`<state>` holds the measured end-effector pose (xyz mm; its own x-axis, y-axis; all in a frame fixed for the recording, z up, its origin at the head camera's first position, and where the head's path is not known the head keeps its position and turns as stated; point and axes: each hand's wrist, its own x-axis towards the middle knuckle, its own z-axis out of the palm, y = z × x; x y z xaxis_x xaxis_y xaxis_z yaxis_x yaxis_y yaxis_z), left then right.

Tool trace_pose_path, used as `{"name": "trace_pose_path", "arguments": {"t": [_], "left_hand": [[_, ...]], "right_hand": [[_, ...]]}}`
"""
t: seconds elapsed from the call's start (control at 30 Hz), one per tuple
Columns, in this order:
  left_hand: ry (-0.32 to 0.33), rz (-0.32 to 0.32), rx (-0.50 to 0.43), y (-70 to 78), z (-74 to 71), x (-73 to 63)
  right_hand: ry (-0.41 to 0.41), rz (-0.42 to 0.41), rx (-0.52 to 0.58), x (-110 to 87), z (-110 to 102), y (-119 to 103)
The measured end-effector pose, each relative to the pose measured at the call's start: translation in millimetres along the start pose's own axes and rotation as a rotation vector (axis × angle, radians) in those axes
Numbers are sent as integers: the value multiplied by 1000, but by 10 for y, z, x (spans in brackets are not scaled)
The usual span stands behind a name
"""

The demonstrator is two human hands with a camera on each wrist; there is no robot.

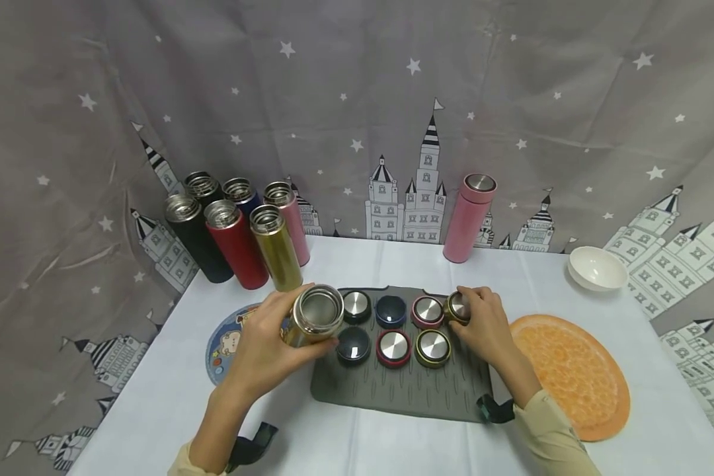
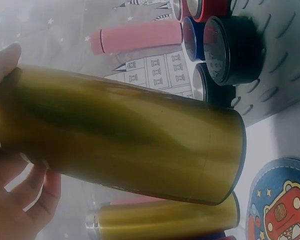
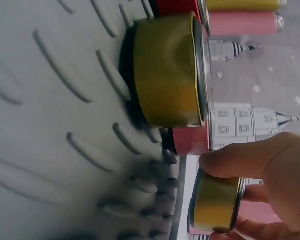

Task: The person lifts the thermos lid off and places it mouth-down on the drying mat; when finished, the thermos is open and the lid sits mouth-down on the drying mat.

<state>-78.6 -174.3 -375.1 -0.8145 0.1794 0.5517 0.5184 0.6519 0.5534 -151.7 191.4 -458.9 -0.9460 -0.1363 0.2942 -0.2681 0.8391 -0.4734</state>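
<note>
My left hand (image 1: 268, 337) grips a gold thermos bottle (image 2: 130, 135), raised above the table with its open steel mouth facing up toward the head camera. Between the thumb and fingers of my right hand (image 1: 484, 327) is a gold lid (image 3: 216, 202), at the back right corner of the grey ridged mat (image 1: 393, 393). Two rows of lids sit on that mat: among them a pink-rimmed lid (image 1: 428, 311), a navy lid (image 1: 391, 311), a red-rimmed lid (image 1: 394, 348), a black lid (image 1: 354, 346) and another gold lid (image 3: 165, 72).
Several lidless bottles, including a red bottle (image 1: 238, 248), stand together at the back left. A lidded pink bottle (image 1: 467, 221) stands at the back, with a white bowl (image 1: 597, 270) further right. Round mats lie on either side, one blue (image 1: 217, 350), one orange (image 1: 577, 377).
</note>
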Motion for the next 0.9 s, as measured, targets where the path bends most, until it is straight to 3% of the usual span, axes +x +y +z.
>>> {"name": "trace_pose_path", "arguments": {"t": [0.23,0.5,0.73,0.9], "left_hand": [[12,8,7,-32,15,0],[3,-27,12,-20,19,68],[56,-26,12,41,9,351],[81,-133,-68,40,78,592]], "right_hand": [[13,33,-43,-22,21,89],[-21,48,-56,-21,71,143],[-47,52,-58,-26,83,193],[-58,66,-66,-57,22,198]]}}
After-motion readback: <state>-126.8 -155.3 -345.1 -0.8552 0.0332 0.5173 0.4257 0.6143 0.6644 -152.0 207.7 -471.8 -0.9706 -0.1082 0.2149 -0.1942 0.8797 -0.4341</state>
